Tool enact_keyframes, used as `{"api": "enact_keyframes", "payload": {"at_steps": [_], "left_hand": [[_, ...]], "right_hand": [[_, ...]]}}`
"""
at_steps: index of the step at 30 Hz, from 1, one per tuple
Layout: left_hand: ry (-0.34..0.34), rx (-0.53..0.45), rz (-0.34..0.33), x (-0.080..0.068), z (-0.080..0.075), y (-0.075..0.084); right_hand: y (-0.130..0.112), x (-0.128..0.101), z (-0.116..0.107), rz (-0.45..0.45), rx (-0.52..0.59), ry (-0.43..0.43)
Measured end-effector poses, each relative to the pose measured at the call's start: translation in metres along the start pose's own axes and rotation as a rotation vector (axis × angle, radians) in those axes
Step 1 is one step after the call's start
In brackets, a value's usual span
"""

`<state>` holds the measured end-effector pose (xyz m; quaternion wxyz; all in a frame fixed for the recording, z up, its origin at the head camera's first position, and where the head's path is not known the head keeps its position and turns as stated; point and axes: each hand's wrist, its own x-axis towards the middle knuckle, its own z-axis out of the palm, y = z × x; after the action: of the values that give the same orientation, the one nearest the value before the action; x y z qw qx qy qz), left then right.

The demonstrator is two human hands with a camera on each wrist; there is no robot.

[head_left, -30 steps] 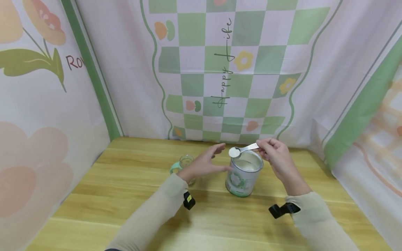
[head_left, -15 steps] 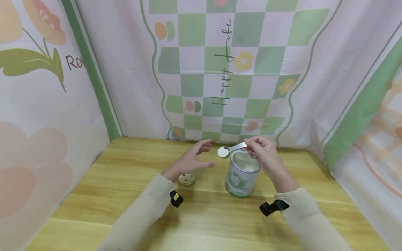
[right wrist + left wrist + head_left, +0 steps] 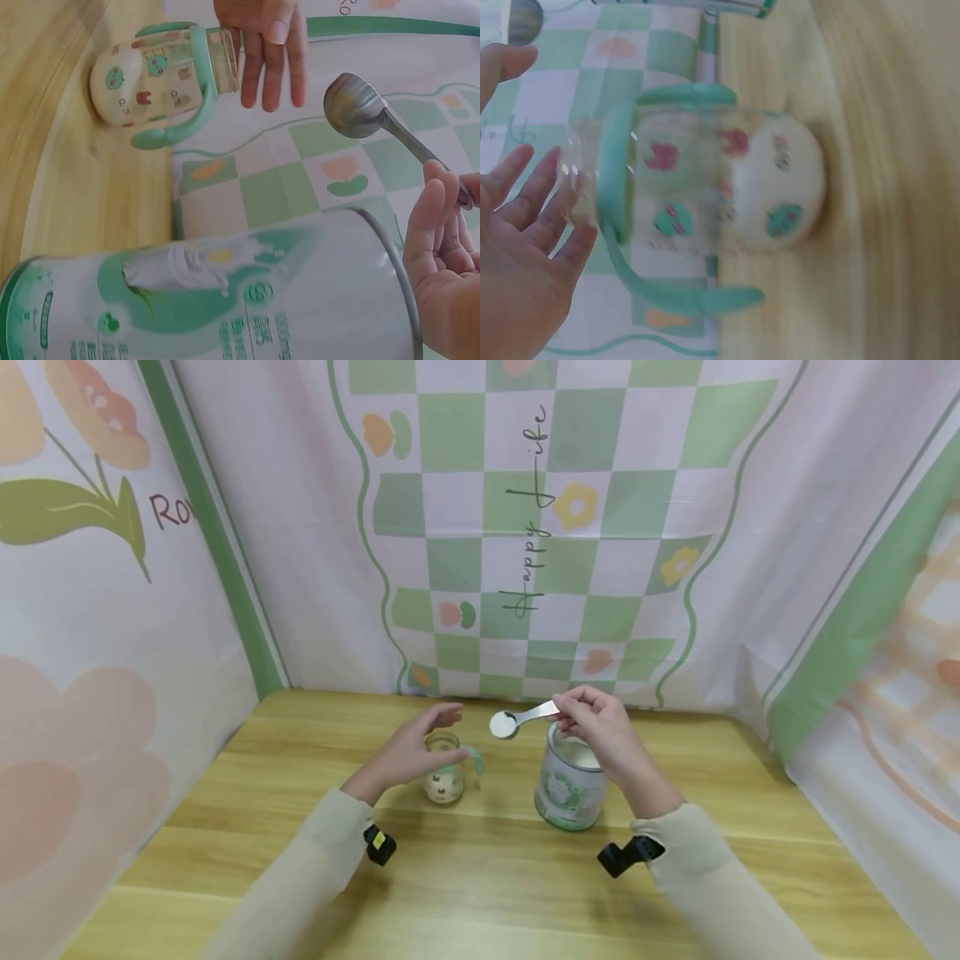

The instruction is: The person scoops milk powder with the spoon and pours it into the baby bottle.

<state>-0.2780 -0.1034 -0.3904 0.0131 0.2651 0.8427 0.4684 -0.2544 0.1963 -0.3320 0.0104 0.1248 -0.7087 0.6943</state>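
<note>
The right hand (image 3: 603,735) pinched the handle of a metal spoon (image 3: 536,712), its bowl loaded with white powder (image 3: 502,724) and raised above the table (image 3: 480,885), between the bottle and the can. The open can (image 3: 570,793) stood upright on the right, pale inside, its mouth partly covered by that hand. To the left, the clear, lidless bottle (image 3: 444,787) with green handles stood upright; its lower part looked creamy white, whether powder or liquid I couldn't tell. The left hand (image 3: 405,750) was spread wide about the bottle's neck, gripping nothing; contact was unclear.
</note>
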Motion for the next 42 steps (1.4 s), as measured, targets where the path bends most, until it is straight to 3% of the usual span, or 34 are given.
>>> {"api": "enact_keyframes", "payload": {"at_steps": [4,10,13,28,42], "left_hand": [[0.019,-0.035,-0.027,-0.007,-0.002,-0.012],[0.060,-0.122,-0.164,-0.015,0.005,-0.031],[0.075,-0.139,-0.200,-0.017,0.009,-0.038],[0.092,-0.153,-0.224,-0.018,0.016,-0.040],[0.103,-0.149,-0.236,-0.017,0.015,-0.040]], "right_hand": [[0.001,0.001,0.007,0.001,-0.003,-0.012],[0.001,0.001,0.018,0.009,0.010,-0.032],[0.001,0.002,0.023,0.018,0.018,-0.036],[0.005,0.006,0.043,0.034,-0.043,-0.096],[0.011,0.005,0.063,0.030,-0.124,-0.070]]}}
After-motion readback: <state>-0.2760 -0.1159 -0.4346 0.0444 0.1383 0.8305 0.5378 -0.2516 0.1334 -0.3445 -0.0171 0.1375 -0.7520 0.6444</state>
